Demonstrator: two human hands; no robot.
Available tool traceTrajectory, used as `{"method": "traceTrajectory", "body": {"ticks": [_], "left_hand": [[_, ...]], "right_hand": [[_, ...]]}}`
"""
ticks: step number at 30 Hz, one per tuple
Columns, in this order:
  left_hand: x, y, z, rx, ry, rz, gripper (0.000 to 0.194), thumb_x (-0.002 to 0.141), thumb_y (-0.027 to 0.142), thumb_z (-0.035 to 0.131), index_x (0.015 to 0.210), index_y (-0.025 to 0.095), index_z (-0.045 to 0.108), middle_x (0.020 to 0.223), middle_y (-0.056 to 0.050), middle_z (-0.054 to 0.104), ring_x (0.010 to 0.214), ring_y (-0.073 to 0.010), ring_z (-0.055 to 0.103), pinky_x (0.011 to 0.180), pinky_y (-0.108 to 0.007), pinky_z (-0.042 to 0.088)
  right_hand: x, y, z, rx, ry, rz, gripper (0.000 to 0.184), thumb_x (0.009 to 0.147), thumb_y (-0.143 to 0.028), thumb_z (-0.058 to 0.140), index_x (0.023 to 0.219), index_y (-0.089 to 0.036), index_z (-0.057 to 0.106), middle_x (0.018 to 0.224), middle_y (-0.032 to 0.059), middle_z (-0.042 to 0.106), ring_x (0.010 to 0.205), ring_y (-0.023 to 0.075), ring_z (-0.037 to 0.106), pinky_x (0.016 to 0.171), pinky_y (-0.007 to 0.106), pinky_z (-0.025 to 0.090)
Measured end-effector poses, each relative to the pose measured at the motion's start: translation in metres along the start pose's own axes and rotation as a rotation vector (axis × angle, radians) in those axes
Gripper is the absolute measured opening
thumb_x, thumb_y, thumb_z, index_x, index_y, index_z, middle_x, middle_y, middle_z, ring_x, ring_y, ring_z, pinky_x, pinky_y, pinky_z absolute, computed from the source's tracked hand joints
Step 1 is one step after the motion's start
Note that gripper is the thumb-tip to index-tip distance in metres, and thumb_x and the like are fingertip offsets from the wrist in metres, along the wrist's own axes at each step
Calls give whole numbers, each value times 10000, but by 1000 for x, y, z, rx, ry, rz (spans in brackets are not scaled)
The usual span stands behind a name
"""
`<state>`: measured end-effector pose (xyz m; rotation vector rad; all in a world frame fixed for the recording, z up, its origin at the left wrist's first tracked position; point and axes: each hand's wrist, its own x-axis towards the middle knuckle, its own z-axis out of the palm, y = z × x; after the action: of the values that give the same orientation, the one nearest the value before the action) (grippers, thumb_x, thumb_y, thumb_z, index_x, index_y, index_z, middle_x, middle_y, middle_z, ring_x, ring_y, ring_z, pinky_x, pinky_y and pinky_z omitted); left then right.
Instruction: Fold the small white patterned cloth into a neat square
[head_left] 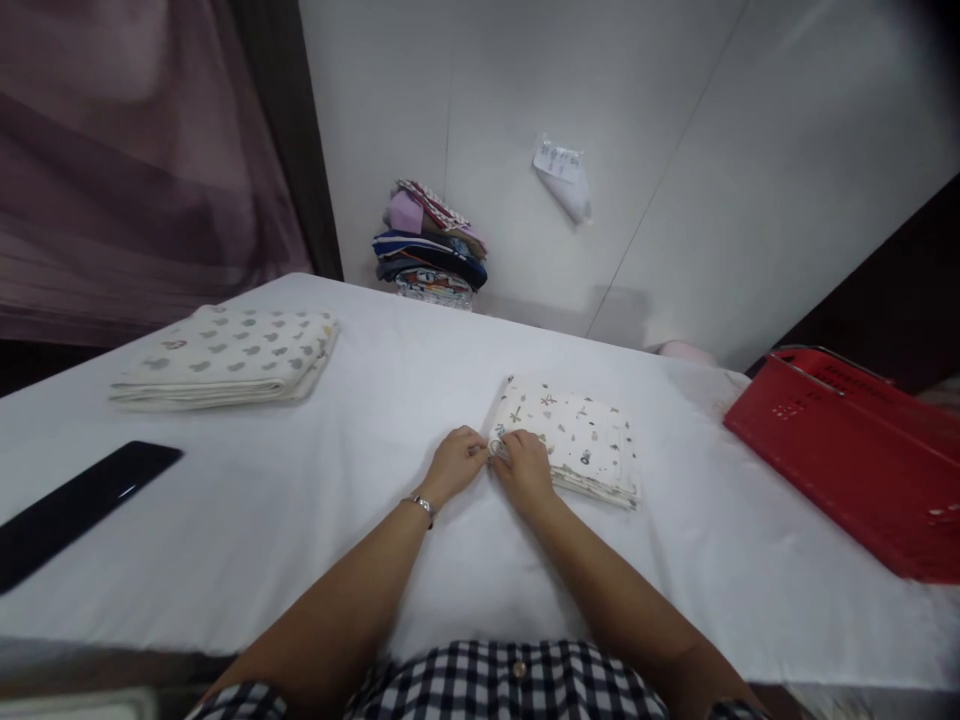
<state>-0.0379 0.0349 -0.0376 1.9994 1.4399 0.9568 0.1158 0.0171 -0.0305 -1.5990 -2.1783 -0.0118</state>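
At your left, a folded cloth with grey motifs [225, 348] lies on the white table [390, 380], and a dark, flat slab [86, 508] sits nearer you. Toward the middle, your left hand [456, 460] is at the near-left corner of the printed cloth [577, 428], thumb and fingers drawn in; you can't tell from here whether they grip it. Your right hand [527, 468] is just beside it, thumb and fingers closed on that same corner. The printed cloth lies flat in a folded, layered stack, extending right from your hands. Expect it to be light, soft and limp, not fragile, though its layers could slide apart. Pinch the corner through all its layers, or support the stack from underneath along its near edge. Farther right, well apart, is a red basket [840, 460].
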Motion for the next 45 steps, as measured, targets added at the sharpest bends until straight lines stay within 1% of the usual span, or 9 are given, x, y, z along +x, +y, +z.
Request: {"method": "traceTrajectory", "body": {"ticks": [7, 10, 14, 20, 25, 31, 36, 41, 45], "left_hand": [[1, -3, -1, -1, 6, 29, 293, 714, 91, 469, 844, 226, 693, 868, -15, 620, 845, -148, 554, 773, -282, 448], [0, -1, -3, 137, 49, 33, 229, 743, 148, 505, 869, 213, 684, 879, -35, 630, 866, -171, 554, 788, -306, 437], [-3, 4, -1, 410, 100, 20, 177, 781, 301, 543, 737, 181, 667, 827, -84, 616, 859, -228, 549, 743, -356, 417], [-4, 10, 6, 454, 105, 46, 153, 768, 206, 515, 638, 166, 584, 769, -83, 603, 795, -215, 557, 681, -330, 405], [1, 12, 3, 197, 20, -110, 152, 782, 231, 478, 661, 180, 553, 706, -42, 620, 705, -174, 568, 657, -303, 423], [8, 7, 5, -484, -5, -434, 89, 778, 260, 505, 808, 177, 494, 701, 2, 621, 645, -121, 612, 567, -235, 488], [9, 12, 7, -645, 3, -517, 427, 733, 390, 623, 1053, 152, 471, 855, -61, 649, 671, -136, 626, 566, -247, 513], [8, 18, 8, -540, 7, -518, 427, 698, 364, 643, 1050, 155, 523, 890, -72, 655, 686, -143, 609, 547, -235, 484], [10, 21, 6, -524, -4, -537, 464, 693, 328, 611, 1116, 165, 511, 957, -72, 649, 674, -131, 592, 525, -225, 449]], "right_hand": [[7, -4, 1, -51, 39, 39, 141, 846, -317, 543, 922, -204, 580, 923, 63, 583, 901, 224, 490, 786, 340, 335], [7, -4, 1, -51, 42, 32, 132, 869, -303, 508, 915, -202, 580, 907, 58, 585, 886, 213, 494, 784, 335, 333], [5, -7, 1, -107, -8, -25, 124, 863, -287, 515, 927, -208, 587, 936, 69, 587, 919, 228, 484, 774, 348, 332], [3, -9, -1, -132, -16, -54, 112, 862, -251, 502, 912, -200, 589, 932, 72, 588, 899, 228, 483, 749, 343, 340], [5, -6, 0, -53, 13, -8, 106, 865, -253, 500, 910, -207, 585, 929, 53, 588, 898, 211, 490, 769, 326, 352], [2, -9, 1, -52, 7, -5, 117, 858, -252, 512, 930, -200, 587, 947, 63, 591, 915, 217, 495, 770, 328, 363], [-1, -11, -4, 11, -26, -53, 205, 816, -208, 538, 1016, -191, 576, 976, 68, 593, 948, 212, 506, 816, 330, 384], [-14, 35, -35, 99, 31, -95, 363, 801, -235, 541, 1161, -186, 528, 1157, 95, 580, 1088, 221, 495, 961, 382, 350], [-40, 115, -71, 37, 247, 345, 383, 829, -284, 475, 1173, -132, 551, 1246, 148, 539, 1188, 268, 448, 1029, 422, 307]]}}
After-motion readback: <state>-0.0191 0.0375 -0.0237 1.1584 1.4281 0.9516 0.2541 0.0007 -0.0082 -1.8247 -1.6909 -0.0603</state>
